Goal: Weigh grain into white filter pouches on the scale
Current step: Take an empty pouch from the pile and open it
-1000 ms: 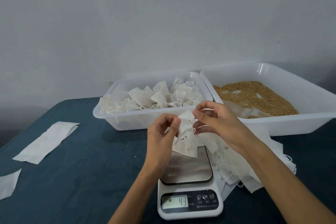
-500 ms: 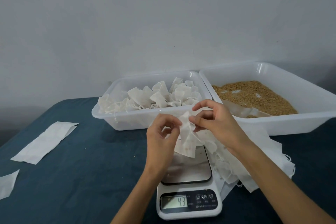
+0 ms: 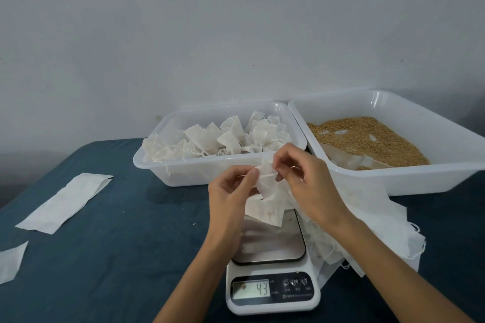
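A white filter pouch [image 3: 266, 199] hangs above the steel pan of the digital scale [image 3: 271, 294], whose display reads 43. My left hand [image 3: 231, 196] pinches the pouch's top edge on the left. My right hand [image 3: 307, 178] pinches its gathered top on the right. The pouch's lower part sags with a little grain showing through. Brown grain [image 3: 367, 139] lies in the white tray [image 3: 441, 173] at the right, with a pale scoop [image 3: 351, 158] in it.
A second white tray [image 3: 183, 173] behind the scale holds several filled, tied pouches. A heap of flat pouches [image 3: 380, 220] lies right of the scale. Two white paper strips [image 3: 65, 202] lie on the blue tabletop [image 3: 118, 257] at the left.
Both hands have worked the pouch's top, bunching it tighter; the right hand's fingers shifted at the top edge. The scale still reads 43.
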The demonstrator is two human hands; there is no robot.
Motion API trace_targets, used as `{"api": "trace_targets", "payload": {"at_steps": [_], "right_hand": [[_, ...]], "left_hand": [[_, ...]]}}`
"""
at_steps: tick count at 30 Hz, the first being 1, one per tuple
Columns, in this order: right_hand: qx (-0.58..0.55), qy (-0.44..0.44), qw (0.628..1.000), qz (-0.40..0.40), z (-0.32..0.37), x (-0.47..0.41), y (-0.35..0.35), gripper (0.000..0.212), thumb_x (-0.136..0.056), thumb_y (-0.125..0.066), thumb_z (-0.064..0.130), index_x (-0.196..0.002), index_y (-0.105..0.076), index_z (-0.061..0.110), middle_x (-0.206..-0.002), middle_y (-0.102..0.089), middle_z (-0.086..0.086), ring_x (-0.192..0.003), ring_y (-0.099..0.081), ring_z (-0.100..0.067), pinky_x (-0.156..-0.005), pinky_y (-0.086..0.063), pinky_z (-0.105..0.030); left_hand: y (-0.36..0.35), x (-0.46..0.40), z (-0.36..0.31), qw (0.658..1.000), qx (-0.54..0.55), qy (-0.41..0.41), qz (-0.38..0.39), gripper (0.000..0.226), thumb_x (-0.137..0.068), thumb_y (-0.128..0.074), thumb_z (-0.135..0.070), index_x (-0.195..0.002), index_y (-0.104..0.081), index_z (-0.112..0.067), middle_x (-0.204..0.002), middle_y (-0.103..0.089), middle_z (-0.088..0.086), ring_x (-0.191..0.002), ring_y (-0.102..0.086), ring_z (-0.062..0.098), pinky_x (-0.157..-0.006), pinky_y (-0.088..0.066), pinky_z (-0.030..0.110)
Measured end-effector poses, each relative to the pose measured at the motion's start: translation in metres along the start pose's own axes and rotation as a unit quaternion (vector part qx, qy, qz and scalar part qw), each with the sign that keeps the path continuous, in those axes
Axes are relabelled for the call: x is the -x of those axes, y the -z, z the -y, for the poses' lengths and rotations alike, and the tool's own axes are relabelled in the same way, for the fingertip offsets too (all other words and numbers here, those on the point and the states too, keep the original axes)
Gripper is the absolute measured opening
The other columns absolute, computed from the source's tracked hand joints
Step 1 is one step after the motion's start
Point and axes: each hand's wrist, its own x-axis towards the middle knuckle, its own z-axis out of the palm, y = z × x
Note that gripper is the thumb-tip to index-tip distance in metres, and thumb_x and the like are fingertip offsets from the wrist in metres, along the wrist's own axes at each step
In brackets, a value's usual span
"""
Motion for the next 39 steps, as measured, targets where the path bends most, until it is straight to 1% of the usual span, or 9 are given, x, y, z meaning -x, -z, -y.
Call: {"api": "trace_targets", "payload": {"at_steps": [5, 9, 14, 18, 22, 27, 30, 34, 39], "right_hand": [[0.097, 0.033, 0.995, -0.012, 0.000, 0.004, -0.009, 0.019, -0.099, -0.061, 0.011, -0.103, -0.076, 0.020, -0.103, -0.063, 0.012, -0.095, -0.064, -0.007, -0.081, -0.051, -0.015], [-0.084, -0.113, 0.990, 0.024, 0.005, 0.001, -0.009, 0.028, -0.092, -0.064, 0.047, -0.099, -0.079, 0.025, -0.115, -0.066, 0.015, -0.106, -0.066, -0.005, -0.087, -0.056, -0.028], [-0.153, -0.125, 0.980, -0.007, 0.004, -0.002, -0.001, 0.011, -0.084, -0.080, 0.022, -0.094, -0.080, 0.019, -0.101, -0.075, 0.007, -0.095, -0.071, -0.010, -0.080, -0.053, -0.019], [-0.208, -0.125, 0.969, 0.050, 0.003, -0.005, 0.012, 0.005, -0.083, -0.080, 0.012, -0.086, -0.079, 0.016, -0.086, -0.076, -0.002, -0.083, -0.072, -0.013, -0.075, -0.054, -0.019], [-0.185, -0.120, 0.975, 0.024, 0.003, -0.006, 0.012, 0.008, -0.080, -0.083, 0.013, -0.085, -0.078, 0.017, -0.091, -0.077, 0.001, -0.085, -0.074, -0.019, -0.076, -0.057, -0.023], [-0.096, -0.109, 0.985, -0.095, -0.003, -0.007, 0.010, 0.014, -0.077, -0.086, 0.013, -0.085, -0.075, 0.017, -0.083, -0.068, 0.009, -0.066, -0.056, -0.013, -0.068, -0.054, -0.030], [-0.157, -0.087, 0.982, -0.055, 0.000, -0.005, 0.010, 0.008, -0.088, -0.077, 0.017, -0.091, -0.072, 0.011, -0.070, -0.064, 0.003, -0.054, -0.052, -0.013, -0.055, -0.048, -0.024], [-0.175, -0.065, 0.982, -0.020, 0.005, -0.004, 0.009, 0.009, -0.093, -0.072, 0.021, -0.090, -0.073, 0.012, -0.080, -0.075, -0.005, -0.042, -0.054, -0.020, -0.045, -0.045, -0.027], [-0.084, -0.054, 0.994, 0.043, 0.001, -0.001, 0.010, 0.018, -0.088, -0.077, 0.037, -0.079, -0.075, 0.022, -0.066, -0.068, 0.000, -0.045, -0.059, -0.023, -0.048, -0.045, -0.032]], "left_hand": [[0.001, 0.001, 0.000, 0.999, -0.019, -0.029, -0.022, 0.013, -0.099, -0.070, -0.012, -0.088, -0.075, -0.012, -0.083, -0.071, 0.009, -0.078, -0.067, 0.021, -0.078, -0.059, 0.032], [-0.002, 0.005, 0.002, 0.982, -0.133, -0.133, 0.010, 0.007, -0.097, -0.074, -0.013, -0.094, -0.077, -0.018, -0.094, -0.069, -0.001, -0.088, -0.068, 0.017, -0.078, -0.054, 0.023], [-0.008, 0.012, 0.004, 0.932, -0.265, -0.247, -0.009, 0.019, -0.091, -0.077, -0.016, -0.107, -0.067, -0.020, -0.110, -0.061, -0.011, -0.105, -0.063, 0.021, -0.085, -0.049, 0.023], [-0.001, 0.009, 0.002, 0.974, -0.174, -0.144, -0.031, 0.065, -0.091, -0.074, -0.046, -0.145, -0.042, -0.029, -0.148, -0.049, -0.015, -0.142, -0.048, 0.013, -0.110, -0.044, 0.029], [0.003, 0.002, -0.001, 0.999, -0.015, -0.046, 0.003, 0.032, -0.095, -0.078, -0.020, -0.126, -0.068, -0.016, -0.120, -0.076, 0.005, -0.114, -0.073, 0.025, -0.088, -0.060, 0.031], [0.001, 0.003, 0.006, 0.989, -0.107, -0.101, 0.003, 0.005, -0.092, -0.075, -0.014, -0.094, -0.075, -0.018, -0.093, -0.074, 0.006, -0.091, -0.069, 0.034, -0.079, -0.059, 0.052], [0.000, 0.004, 0.007, 0.985, -0.129, -0.117, 0.006, 0.004, -0.091, -0.074, -0.021, -0.095, -0.075, -0.019, -0.093, -0.074, 0.006, -0.091, -0.069, 0.035, -0.082, -0.056, 0.060], [0.000, 0.003, -0.001, 0.996, -0.038, -0.078, -0.006, 0.006, -0.098, -0.073, -0.023, -0.100, -0.079, -0.023, -0.094, -0.078, 0.003, -0.085, -0.073, 0.020, -0.072, -0.059, 0.033], [0.010, -0.005, 0.000, 0.995, 0.020, 0.006, -0.099, 0.012, -0.098, -0.071, -0.024, -0.090, -0.079, -0.022, -0.086, -0.071, 0.008, -0.083, -0.061, 0.030, -0.075, -0.051, 0.049]]}}
